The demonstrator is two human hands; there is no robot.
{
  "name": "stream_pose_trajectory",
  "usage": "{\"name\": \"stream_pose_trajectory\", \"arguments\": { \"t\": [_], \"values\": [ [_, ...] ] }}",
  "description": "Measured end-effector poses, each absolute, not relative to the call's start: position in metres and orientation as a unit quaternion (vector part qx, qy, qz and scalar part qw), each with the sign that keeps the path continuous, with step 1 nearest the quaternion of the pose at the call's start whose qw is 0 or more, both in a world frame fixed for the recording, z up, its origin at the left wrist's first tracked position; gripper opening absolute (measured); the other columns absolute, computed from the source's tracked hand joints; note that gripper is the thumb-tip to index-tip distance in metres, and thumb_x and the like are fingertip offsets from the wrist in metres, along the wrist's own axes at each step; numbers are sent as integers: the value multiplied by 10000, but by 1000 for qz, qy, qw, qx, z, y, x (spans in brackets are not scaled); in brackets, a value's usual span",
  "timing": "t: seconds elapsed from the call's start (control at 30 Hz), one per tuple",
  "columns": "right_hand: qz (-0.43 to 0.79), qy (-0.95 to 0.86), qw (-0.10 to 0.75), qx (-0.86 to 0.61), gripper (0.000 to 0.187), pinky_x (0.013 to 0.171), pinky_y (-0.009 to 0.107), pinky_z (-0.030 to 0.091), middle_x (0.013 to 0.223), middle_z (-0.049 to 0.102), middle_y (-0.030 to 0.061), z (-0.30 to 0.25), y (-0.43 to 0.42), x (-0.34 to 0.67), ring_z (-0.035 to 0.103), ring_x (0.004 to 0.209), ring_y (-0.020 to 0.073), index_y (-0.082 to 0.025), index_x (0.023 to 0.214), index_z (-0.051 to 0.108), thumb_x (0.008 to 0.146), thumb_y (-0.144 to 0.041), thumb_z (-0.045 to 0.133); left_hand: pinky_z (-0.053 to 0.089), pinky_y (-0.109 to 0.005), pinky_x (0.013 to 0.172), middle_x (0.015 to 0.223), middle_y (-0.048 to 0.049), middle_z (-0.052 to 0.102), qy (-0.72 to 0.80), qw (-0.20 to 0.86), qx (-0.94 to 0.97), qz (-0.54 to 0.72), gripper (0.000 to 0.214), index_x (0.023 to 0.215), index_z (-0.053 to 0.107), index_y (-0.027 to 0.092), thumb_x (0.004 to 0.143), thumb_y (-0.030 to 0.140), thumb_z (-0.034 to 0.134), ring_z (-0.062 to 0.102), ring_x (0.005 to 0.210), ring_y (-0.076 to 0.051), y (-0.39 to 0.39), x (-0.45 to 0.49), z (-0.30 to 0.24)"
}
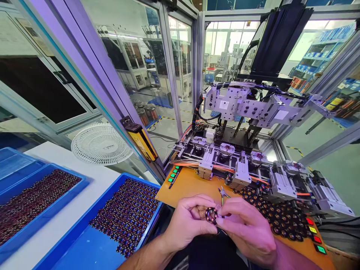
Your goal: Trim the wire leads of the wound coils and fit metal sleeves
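A small round motor stator (211,215), dark with copper windings around an open middle, is gripped between the thumb and fingers of my left hand (189,217). My right hand (247,225) is closed in a pinch at the stator's right edge, where thin wire ends (218,207) show; the fingertips partly hide them. Just beyond my hands, cutting pliers (223,192) lie on the orange worktop (191,183). Many similar stators (281,213) are gathered on the worktop beside and behind my right hand.
A blue tray (75,251) at left holds rows of stators; another filled blue tray (84,180) stands farther left. A winding machine with several clamping stations (227,148) spans the worktop's back. Green buttons (173,175), a yellow sensor bar (142,144) and a white fan (102,144) are at left.
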State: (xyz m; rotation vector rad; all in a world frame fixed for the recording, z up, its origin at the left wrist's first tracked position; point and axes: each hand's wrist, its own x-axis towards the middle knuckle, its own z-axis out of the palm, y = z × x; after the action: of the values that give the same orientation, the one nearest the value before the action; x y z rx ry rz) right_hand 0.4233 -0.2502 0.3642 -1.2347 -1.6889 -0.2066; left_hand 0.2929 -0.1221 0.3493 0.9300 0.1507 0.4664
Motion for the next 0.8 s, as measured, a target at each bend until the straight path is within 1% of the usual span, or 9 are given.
{"name": "stream_pose_trajectory", "arguments": {
  "t": [0.17,0.3,0.47,0.6,0.67,0.8],
  "values": [
    [-100,-707,484,-506,279,721,303,549,935,685,84,366,-251,426,647,873,168,-168,1073,682,868,-1,592,509,-163,641,887,-10,700,73,866,445,216,388,866,817,257,520,123,931,656,717,-90,-122,292,346],
    [-146,-715,472,-494,244,739,293,574,911,704,95,373,-251,425,668,910,176,-134,1077,678,892,-21,566,474,-157,610,882,-11,686,70,868,444,212,368,877,816,261,535,198,934,622,699,-85,-123,293,344],
    [-201,-662,505,-516,312,678,279,583,876,682,72,371,-250,420,658,844,164,-130,1114,663,833,5,640,457,-181,640,854,-21,677,62,864,451,216,363,872,817,245,531,256,939,616,725,-108,-125,294,343],
    [-195,-657,503,-527,313,647,274,559,841,665,58,366,-251,418,644,799,159,-137,1109,674,828,-3,649,460,-202,665,859,-29,677,53,862,456,215,357,878,818,249,541,278,934,618,746,-122,-126,294,344],
    [-195,-667,496,-521,281,660,276,547,836,665,61,366,-252,420,637,799,158,-121,1085,682,836,1,633,459,-209,664,857,-32,677,52,861,459,213,362,887,817,252,546,283,932,619,747,-128,-126,294,345],
    [-212,-695,463,-508,206,684,276,545,835,674,72,370,-256,424,626,841,166,-96,1010,703,906,-32,537,453,-206,669,845,-26,673,60,858,466,209,363,874,820,256,532,280,939,619,748,-125,-126,295,346]
  ]
}}
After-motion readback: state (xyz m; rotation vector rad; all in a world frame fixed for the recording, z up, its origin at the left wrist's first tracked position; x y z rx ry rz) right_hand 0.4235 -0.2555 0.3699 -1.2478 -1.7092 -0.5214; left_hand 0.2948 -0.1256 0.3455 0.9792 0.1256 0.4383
